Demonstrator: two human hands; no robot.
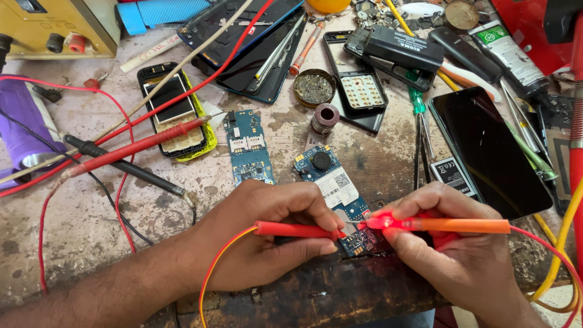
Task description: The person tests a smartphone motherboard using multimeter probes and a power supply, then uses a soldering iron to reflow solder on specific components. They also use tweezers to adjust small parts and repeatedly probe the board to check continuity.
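A dark phone screen [492, 152] lies at right, a white label [337, 187] on the blue circuit board [340, 200].

A second blue circuit board [248, 147] lies on the worn workbench [73, 225], just beside a yellow-edged phone frame [176, 112] crossed by red and black test probes [130, 149]. Farther back sit a round tin [314, 88] — probably flux, though it is too small to tell — a solder spool [325, 118], a keypad shell [358, 85] and a dark-screened smartphone [489, 149].
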